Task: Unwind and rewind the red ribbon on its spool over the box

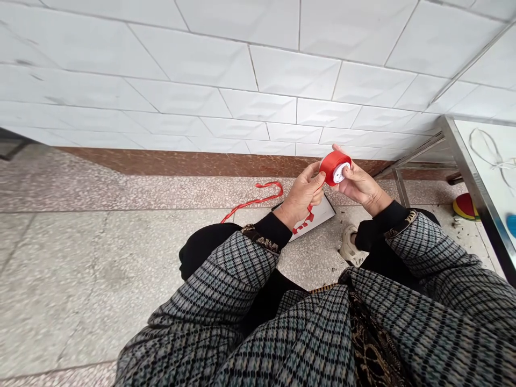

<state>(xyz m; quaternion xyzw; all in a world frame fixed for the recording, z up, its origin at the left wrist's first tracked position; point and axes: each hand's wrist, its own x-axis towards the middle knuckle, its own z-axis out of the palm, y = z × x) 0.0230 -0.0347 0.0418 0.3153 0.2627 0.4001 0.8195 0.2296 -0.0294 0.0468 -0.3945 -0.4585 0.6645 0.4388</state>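
Observation:
A spool of red ribbon [334,163] is held up between my two hands, above the floor near the wall. My right hand [358,185] grips the spool, with the thumb on its white round end. Close against the spool's left side, my left hand [303,192] is closed, its thumb and fingers pinching the red ribbon. A length of the red ribbon hangs below my left hand onto a white board with a dark edge [320,215]. Another twisted strip of red ribbon [258,200] lies on the floor to the left.
A white tiled wall [266,110] rises in front, with a brown skirting strip [181,164] at its foot. At the right stands a metal-framed table [467,161] with a thin white cord [489,153] on top. Under it sits a red, yellow and green ball [466,207].

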